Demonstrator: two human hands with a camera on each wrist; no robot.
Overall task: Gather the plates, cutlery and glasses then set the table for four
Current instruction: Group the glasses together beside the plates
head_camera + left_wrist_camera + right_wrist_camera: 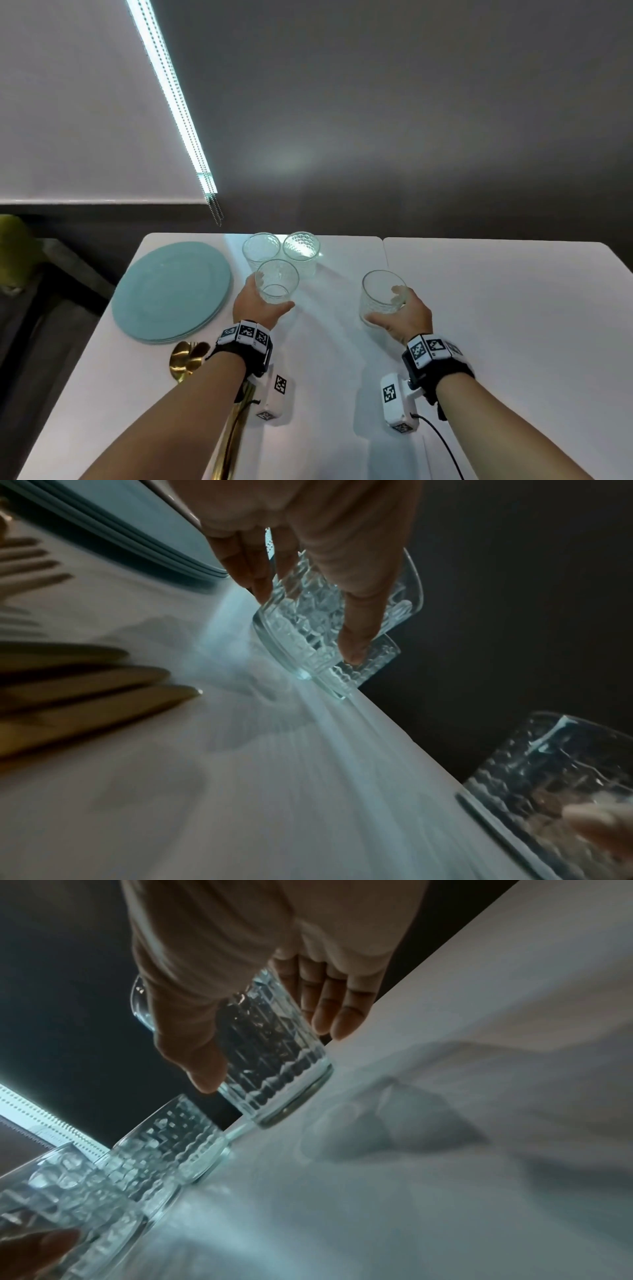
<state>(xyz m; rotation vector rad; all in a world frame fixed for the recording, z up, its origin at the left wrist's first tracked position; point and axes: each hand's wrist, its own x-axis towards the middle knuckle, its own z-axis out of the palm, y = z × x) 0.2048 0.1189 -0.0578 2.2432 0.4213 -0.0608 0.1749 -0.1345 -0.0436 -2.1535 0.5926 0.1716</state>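
A textured glass (276, 282) is held between the curled fingers and thumb of the left hand (255, 305), another glass (380, 297) likewise in the right hand (406, 317); both should be kept upright and set down gently, well apart

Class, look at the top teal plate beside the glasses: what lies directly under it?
More teal plates: stacked rims show beneath the top plate on the white table. Their faces are covered, so the exact count stays uncertain.
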